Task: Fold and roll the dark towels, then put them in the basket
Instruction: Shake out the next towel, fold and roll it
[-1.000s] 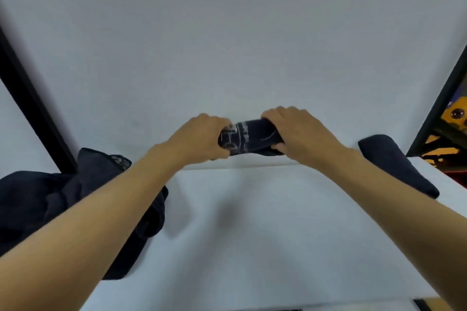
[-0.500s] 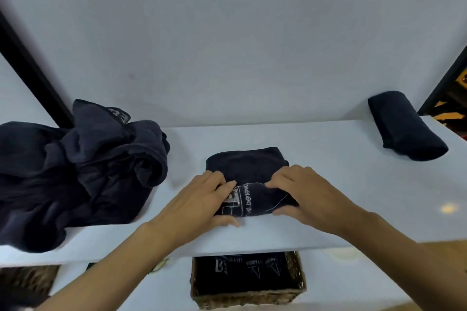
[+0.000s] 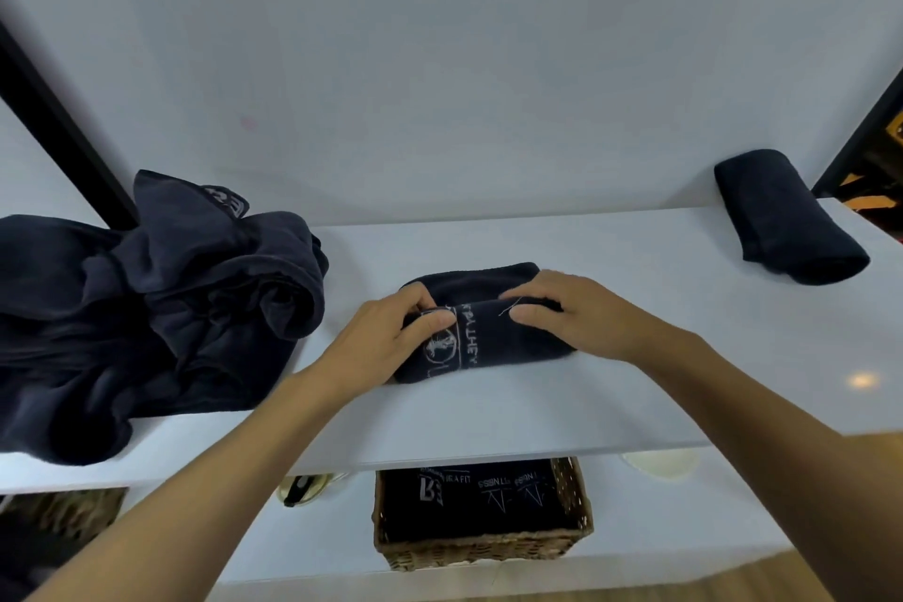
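Nearest me, below the white counter (image 3: 684, 308), the brown wicker basket (image 3: 483, 550) holds printed dark rolled towels (image 3: 479, 499). On the counter my left hand (image 3: 386, 337) and right hand (image 3: 576, 313) grip the ends of the half-rolled dark towel with white lettering (image 3: 493, 342), fingers curled over it. Farther off, a heap of loose dark towels (image 3: 161, 303) lies left, a plain dark roll (image 3: 786, 225) far right.

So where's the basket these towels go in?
In the head view, the wicker basket sits bottom centre, below the front edge of the white shelf, straight under the half-rolled towel.
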`<action>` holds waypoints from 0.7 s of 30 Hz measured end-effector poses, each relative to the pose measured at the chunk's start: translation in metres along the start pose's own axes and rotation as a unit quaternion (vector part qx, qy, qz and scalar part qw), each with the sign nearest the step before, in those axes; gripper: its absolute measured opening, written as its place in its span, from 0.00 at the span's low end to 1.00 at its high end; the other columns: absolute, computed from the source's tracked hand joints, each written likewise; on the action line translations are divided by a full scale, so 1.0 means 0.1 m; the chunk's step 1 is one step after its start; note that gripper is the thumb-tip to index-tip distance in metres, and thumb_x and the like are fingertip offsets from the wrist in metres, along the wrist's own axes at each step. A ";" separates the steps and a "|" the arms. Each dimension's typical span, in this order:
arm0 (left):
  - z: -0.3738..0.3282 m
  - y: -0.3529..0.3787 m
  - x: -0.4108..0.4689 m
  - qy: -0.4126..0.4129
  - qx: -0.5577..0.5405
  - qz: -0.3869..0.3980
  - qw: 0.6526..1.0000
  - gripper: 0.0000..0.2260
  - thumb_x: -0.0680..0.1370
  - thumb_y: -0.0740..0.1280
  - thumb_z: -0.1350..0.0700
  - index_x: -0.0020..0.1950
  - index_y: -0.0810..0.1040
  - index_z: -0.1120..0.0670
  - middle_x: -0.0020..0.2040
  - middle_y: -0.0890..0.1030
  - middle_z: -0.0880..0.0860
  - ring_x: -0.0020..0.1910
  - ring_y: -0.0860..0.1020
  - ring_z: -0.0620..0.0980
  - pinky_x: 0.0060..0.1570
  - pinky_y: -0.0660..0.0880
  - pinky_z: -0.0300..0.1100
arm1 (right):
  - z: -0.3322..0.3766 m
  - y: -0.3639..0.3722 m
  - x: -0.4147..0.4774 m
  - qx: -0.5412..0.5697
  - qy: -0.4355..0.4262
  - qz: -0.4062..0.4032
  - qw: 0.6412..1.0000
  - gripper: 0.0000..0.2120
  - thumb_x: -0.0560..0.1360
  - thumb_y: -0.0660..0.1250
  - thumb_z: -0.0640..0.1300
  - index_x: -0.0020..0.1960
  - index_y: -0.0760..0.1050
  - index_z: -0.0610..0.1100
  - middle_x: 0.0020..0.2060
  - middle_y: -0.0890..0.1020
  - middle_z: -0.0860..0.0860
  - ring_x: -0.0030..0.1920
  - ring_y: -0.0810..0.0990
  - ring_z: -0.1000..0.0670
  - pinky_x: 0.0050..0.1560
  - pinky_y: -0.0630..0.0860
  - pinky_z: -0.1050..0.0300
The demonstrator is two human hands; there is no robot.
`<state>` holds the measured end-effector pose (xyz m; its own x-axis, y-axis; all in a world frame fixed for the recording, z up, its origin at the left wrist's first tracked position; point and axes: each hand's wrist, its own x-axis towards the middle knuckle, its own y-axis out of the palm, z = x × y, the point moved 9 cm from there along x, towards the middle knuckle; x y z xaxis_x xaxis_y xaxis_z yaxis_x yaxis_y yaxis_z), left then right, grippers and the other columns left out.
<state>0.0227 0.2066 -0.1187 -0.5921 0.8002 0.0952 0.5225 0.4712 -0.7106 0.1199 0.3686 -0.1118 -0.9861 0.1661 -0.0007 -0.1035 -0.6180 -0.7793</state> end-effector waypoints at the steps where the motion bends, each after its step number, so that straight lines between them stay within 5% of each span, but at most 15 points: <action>1: 0.01 -0.02 0.04 0.000 0.017 -0.006 1.000 0.11 0.79 0.62 0.44 0.44 0.75 0.50 0.38 0.80 0.47 0.35 0.76 0.42 0.35 0.70 0.34 | 0.06 -0.06 -0.01 -0.042 -0.031 -0.050 0.997 0.13 0.80 0.63 0.50 0.63 0.77 0.54 0.54 0.77 0.55 0.55 0.75 0.55 0.59 0.70 0.57; 4: 0.01 -0.09 0.14 0.013 0.094 -0.018 0.995 0.13 0.80 0.61 0.44 0.44 0.78 0.50 0.41 0.78 0.50 0.40 0.76 0.44 0.41 0.69 0.37 | 0.36 -0.09 -0.22 -0.197 -0.191 -0.184 0.944 0.10 0.78 0.65 0.50 0.56 0.80 0.49 0.52 0.80 0.54 0.53 0.76 0.52 0.56 0.72 0.51; 7: -0.06 -0.18 0.14 0.026 0.131 -0.079 0.988 0.14 0.79 0.61 0.43 0.49 0.80 0.51 0.43 0.77 0.47 0.44 0.75 0.46 0.46 0.72 0.42 | 0.32 0.10 -0.29 -0.275 -0.242 -0.169 0.915 0.22 0.71 0.74 0.53 0.61 0.76 0.46 0.59 0.80 0.50 0.60 0.75 0.49 0.61 0.69 0.51; 10: -0.37 -0.16 -0.06 0.196 0.282 -0.155 0.926 0.22 0.76 0.60 0.37 0.51 0.80 0.54 0.47 0.79 0.50 0.44 0.75 0.50 0.45 0.74 0.45 | 0.20 0.06 -0.10 -0.216 -0.184 -0.118 0.952 0.24 0.69 0.77 0.48 0.63 0.76 0.47 0.59 0.80 0.52 0.58 0.77 0.49 0.61 0.72 0.50; 13: -0.21 0.00 -0.06 0.194 0.358 -0.085 0.909 0.30 0.72 0.64 0.35 0.64 0.76 0.56 0.55 0.79 0.51 0.51 0.76 0.52 0.51 0.73 0.46 | 0.10 -0.11 0.14 -0.053 -0.087 -0.064 0.993 0.18 0.73 0.73 0.47 0.61 0.77 0.53 0.55 0.80 0.60 0.54 0.77 0.57 0.56 0.72 0.60; 18: 0.06 -0.16 0.38 0.003 0.100 0.069 0.993 0.16 0.71 0.74 0.44 0.54 0.80 0.51 0.46 0.80 0.47 0.45 0.77 0.46 0.47 0.74 0.43 | 0.05 -0.21 0.39 0.063 -0.018 -0.045 0.997 0.11 0.74 0.72 0.47 0.56 0.79 0.55 0.51 0.82 0.62 0.52 0.79 0.62 0.52 0.74 0.63; 21: 0.22 -0.21 0.52 -0.062 0.003 0.109 0.992 0.12 0.72 0.73 0.45 0.48 0.82 0.51 0.40 0.82 0.48 0.41 0.79 0.47 0.46 0.74 0.43 | 0.16 -0.23 0.30 -0.084 -0.087 -0.124 0.985 0.17 0.75 0.71 0.53 0.62 0.78 0.51 0.58 0.80 0.58 0.58 0.76 0.55 0.58 0.70 0.61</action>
<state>-0.0328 0.2298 -0.1139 -0.5369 0.8308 -0.1470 0.6422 0.2894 -0.7098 0.0910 0.3751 -0.0837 -0.9419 0.1528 0.2991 -0.3359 -0.4363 -0.8348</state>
